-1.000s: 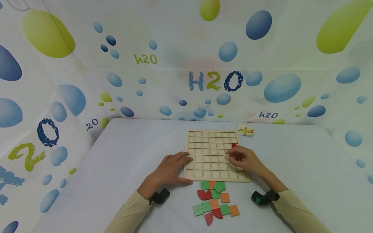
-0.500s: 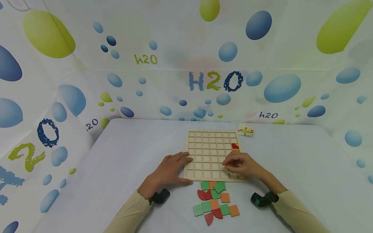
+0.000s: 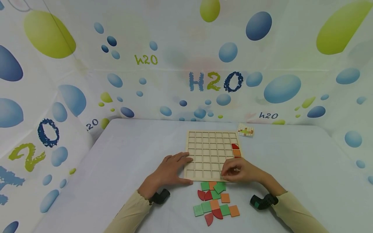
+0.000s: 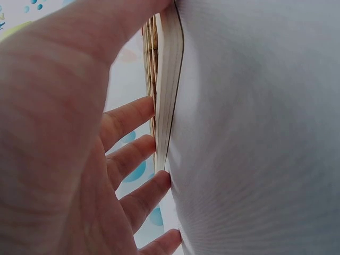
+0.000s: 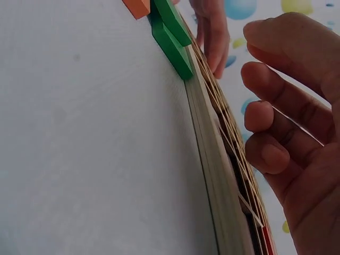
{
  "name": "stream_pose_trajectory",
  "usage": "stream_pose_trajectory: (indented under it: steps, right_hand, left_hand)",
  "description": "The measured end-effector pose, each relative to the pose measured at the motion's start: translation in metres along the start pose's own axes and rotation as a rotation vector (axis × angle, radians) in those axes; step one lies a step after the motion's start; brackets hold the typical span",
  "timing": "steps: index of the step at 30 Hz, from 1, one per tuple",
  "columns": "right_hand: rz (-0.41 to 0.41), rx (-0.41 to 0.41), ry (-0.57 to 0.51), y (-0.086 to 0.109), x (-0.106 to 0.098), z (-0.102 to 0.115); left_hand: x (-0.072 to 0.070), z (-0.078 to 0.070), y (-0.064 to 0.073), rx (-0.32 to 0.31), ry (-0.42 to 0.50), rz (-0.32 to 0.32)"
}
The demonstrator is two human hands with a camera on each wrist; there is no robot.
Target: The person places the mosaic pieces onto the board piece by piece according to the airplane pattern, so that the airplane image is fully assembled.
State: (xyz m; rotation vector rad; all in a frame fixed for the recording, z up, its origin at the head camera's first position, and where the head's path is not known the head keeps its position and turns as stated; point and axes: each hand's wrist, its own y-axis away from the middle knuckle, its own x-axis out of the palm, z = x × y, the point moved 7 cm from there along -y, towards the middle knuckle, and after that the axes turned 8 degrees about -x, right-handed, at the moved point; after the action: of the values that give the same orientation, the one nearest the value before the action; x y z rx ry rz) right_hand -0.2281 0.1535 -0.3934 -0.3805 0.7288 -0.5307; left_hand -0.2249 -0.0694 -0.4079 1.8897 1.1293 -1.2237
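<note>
A wooden grid board lies on the white-covered table. My left hand rests at its left edge with the fingers spread; in the left wrist view, the fingertips touch the board's side and the cloth. Over the board's lower right corner is my right hand, its fingers loosely bent. In the right wrist view, nothing sits between that hand's thumb and fingers. The board's right column holds a red quarter-circle tile, an orange square tile and a red tile partly hidden by the right hand.
In front of the board lie several loose tiles, among them a green square, an orange square and a red quarter circle. A small pattern card lies beyond the far right corner. A printed curtain hangs behind the table.
My right hand has drawn back toward me along the board's right side, uncovering the red quarter circle, the orange square and part of another red tile. My left hand stays in place.
</note>
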Motion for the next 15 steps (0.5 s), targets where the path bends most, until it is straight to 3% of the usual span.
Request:
stream_pose_trajectory:
  steps: [15]
  right_hand:
    - [0.210, 0.103, -0.220, 0.003, 0.022, -0.001]
  left_hand:
    - [0.001, 0.000, 0.000, 0.001, 0.000, -0.003]
